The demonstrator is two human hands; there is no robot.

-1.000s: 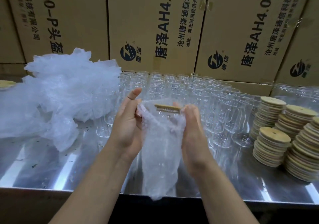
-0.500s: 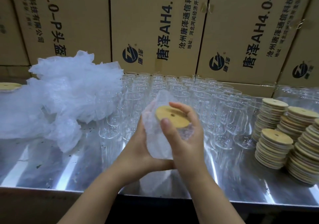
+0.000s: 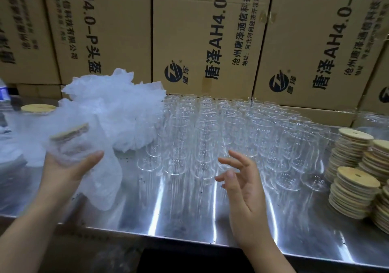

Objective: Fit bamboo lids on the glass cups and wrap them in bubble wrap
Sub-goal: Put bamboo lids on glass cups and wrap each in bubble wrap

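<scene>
My left hand (image 3: 69, 167) grips a glass cup wrapped in bubble wrap (image 3: 77, 146), tilted, with its bamboo lid (image 3: 69, 133) showing at the top; loose wrap hangs below it. My right hand (image 3: 242, 184) hovers empty over the table's front, fingers spread and relaxed, just before the rows of bare glass cups (image 3: 221, 129). Stacks of bamboo lids (image 3: 355, 180) stand at the right. A heap of bubble wrap (image 3: 113, 108) lies at the back left.
The work surface is a shiny metal table (image 3: 179, 213). Printed cardboard boxes (image 3: 202, 37) form a wall behind it. Another lidded, wrapped cup (image 3: 37, 108) sits at the far left, beside a plastic bottle (image 3: 3, 96).
My right hand let go of the wrapped cup and drew back to the right. My left hand carried the cup off to the left, tilting it.
</scene>
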